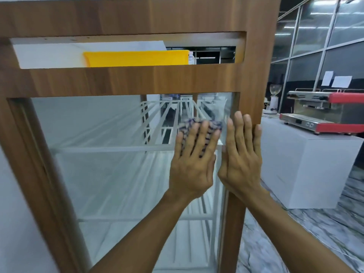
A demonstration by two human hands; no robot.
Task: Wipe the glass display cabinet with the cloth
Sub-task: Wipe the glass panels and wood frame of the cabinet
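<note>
A tall display cabinet with a brown wooden frame and a large glass front fills most of the view. White wire shelves show through the glass. My left hand lies flat with straight fingers, pressing a blue-and-white checked cloth against the upper right part of the glass. My right hand is flat beside it, fingers straight, resting on the right edge of the glass and the wooden post.
A yellow tray sits in the open slot above the glass. To the right stands a white counter carrying a red espresso machine and a grinder. Glass partition walls are behind; the floor is marbled grey.
</note>
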